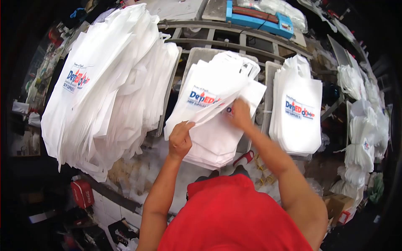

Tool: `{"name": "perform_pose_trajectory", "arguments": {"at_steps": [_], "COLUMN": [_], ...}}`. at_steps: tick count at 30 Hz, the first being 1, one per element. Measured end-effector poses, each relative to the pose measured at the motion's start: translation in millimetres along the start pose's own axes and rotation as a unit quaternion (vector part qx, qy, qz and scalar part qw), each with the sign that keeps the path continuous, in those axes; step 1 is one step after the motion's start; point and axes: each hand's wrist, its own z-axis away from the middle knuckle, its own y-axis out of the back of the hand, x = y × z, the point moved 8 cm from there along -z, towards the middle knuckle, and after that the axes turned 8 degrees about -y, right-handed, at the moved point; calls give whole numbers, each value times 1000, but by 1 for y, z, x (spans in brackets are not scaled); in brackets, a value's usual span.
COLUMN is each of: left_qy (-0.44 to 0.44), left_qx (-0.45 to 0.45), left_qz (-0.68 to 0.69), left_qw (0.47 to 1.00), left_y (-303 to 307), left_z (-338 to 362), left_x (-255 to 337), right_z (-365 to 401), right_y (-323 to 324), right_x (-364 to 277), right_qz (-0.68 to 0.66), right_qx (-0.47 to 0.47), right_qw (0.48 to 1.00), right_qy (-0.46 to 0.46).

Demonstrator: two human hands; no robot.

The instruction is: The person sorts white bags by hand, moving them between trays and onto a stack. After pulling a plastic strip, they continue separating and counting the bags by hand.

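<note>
A stack of white printed cloth bags lies on the middle board in front of me, with loop handles at its far end. My left hand is closed, pinching the near edge of the top white bag, whose right side is lifted and folded up. Beneath that raised edge, my right hand rests over the print of the bag below. It is curled and smeared by motion, so I cannot tell whether its fingers grip the cloth.
A tall fanned heap of white bags stands at left. Another neat stack sits on the right board. A blue heat sealer is at the back, beyond a metal frame. Bundled bags hang along the far right.
</note>
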Motion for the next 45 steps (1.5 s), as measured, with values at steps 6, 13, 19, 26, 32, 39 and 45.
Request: {"name": "perform_pose_trajectory", "arguments": {"at_steps": [6,13,19,26,32,39,45], "left_qy": [-2,-26,247,201,208,228,260], "left_qx": [63,1,-198,-107,-294,-95,-229], "left_qz": [-25,38,152,123,76,161,136], "left_qw": [998,999,936,966,930,955,928], "left_y": [16,11,-56,-31,-72,-47,-77], "left_z": [-42,-56,50,18,51,25,54], "left_x": [-11,39,-33,-25,-50,-30,-40], "right_z": [152,147,153,161,165,157,148], "right_y": [-47,-40,-28,1,17,21,43], "right_x": [-51,-50,-46,-60,-48,-37,-62], "right_qz": [123,68,-6,-30,-118,-188,-213], "right_qx": [-198,-213,-190,-77,24,77,63], "right_qw": [968,965,971,991,989,972,965], "right_qy": [97,135,145,101,90,119,137]}}
